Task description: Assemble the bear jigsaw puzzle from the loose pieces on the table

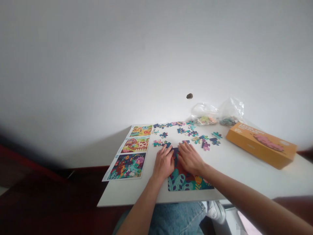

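A partly joined jigsaw puzzle (pixel 179 184) lies near the front edge of the table, showing dark blue, leafy green and reddish-brown areas. At its upper left edge rests my left hand (pixel 164 162), fingers stretched forward and slightly bent, the tips by a dark blue puzzle piece (pixel 166 144). My right hand (pixel 190 159) lies flat across the upper part of the puzzle and hides much of it. Just beyond its fingertips is another dark piece (pixel 186 142). Neither hand visibly grips anything.
Loose puzzle pieces (pixel 205 145) spread over the white table (pixel 129 195) beyond my hands. A sheet with three printed pictures (pixel 127 165) lies on the left. At the back are two clear bags (pixel 205 112) of pieces; an orange box (pixel 262 143) sits right. A wall rises behind.
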Demonstrator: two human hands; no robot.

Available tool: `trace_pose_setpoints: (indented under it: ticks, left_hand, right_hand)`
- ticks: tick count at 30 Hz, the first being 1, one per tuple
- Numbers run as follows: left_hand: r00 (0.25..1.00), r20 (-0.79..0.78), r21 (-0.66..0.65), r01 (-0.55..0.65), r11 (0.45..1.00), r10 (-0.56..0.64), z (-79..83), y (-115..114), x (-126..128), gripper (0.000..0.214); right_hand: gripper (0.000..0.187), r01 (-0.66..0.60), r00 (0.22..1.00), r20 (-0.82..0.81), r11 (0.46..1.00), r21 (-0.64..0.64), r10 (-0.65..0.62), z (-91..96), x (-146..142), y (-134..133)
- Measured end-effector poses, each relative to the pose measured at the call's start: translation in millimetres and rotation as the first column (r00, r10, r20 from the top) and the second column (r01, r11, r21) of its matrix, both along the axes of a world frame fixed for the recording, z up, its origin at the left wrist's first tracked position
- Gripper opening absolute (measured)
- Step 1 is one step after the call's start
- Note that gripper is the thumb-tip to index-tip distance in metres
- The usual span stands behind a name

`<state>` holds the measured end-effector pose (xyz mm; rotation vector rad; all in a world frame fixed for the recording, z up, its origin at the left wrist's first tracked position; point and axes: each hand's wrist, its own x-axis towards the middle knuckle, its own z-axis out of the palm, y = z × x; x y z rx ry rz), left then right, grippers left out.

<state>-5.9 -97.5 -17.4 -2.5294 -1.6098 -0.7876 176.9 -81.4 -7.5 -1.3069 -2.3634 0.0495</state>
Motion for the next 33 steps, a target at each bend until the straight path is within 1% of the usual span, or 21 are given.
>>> trace_pose_setpoints:
  ticks: [3,6,8,12,20,25,33]
  left_hand:
    - [1.0,0.005,-0.059,0.025,0.998,-0.025,-6.7,-3,18,0.048]
    - [0.999,-0.048,-0.118,0.015,0.993,-0.021,-13.2,-8,31,0.054]
    - [0.995,-0.092,-0.133,0.016,0.991,-0.028,-15.4,-10,33,0.059]
    - [0.987,-0.156,-0.16,0.025,0.987,-0.05,-14.5,-11,26,0.059]
    - [0.981,-0.19,-0.179,-0.005,0.984,-0.03,-7.5,-18,20,0.058]
    - [0.98,-0.197,-0.185,-0.047,0.982,0.01,-8.2,-18,22,0.056]
    - [0.981,-0.196,-0.17,-0.039,0.985,0.005,-7.2,-20,22,0.056]
  right_hand:
    - [0.059,0.033,0.997,0.073,0.999,-0.036,-0.03,-21.3,-7,-18]
    - [0.063,0.037,0.996,0.087,0.999,-0.038,-0.034,-31.1,-8,-19]
    - [0.063,0.052,0.995,0.087,0.998,-0.037,-0.048,-31.0,-7,-16]
    - [0.061,0.116,0.989,0.095,0.991,-0.069,-0.11,-27.9,-7,-12]
    - [0.059,0.21,0.975,0.086,0.975,-0.077,-0.203,-27.1,1,-18]
    - [0.06,0.22,0.974,0.084,0.972,-0.086,-0.213,-22.6,5,-19]
    - [0.062,0.2,0.975,0.116,0.975,-0.097,-0.189,-23.9,9,-17]
